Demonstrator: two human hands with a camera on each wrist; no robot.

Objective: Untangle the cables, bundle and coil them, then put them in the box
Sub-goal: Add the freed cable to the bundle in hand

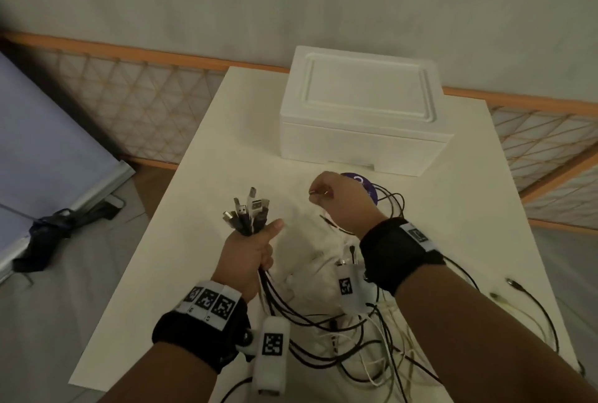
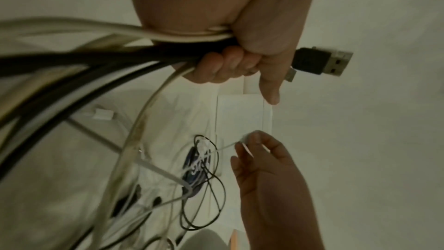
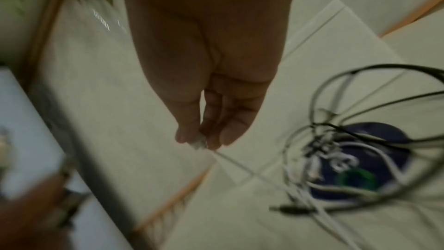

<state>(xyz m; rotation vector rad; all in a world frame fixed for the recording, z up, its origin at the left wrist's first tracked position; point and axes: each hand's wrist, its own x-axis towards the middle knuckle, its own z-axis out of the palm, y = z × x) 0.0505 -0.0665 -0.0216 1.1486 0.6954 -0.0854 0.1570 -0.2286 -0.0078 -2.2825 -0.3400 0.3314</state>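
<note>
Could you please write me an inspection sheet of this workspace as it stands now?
Surface: white table, loose cables spread over its near right part.
Job's things: foam box at the far side, lid on.
Clutter: purple disc under cables, near the box.
Grips: left hand grips a bundle of plug ends; right hand pinches a thin white cable.
Cables: pile tangled, none coiled.
Surroundings: lattice screen, dark strap on the floor.
</note>
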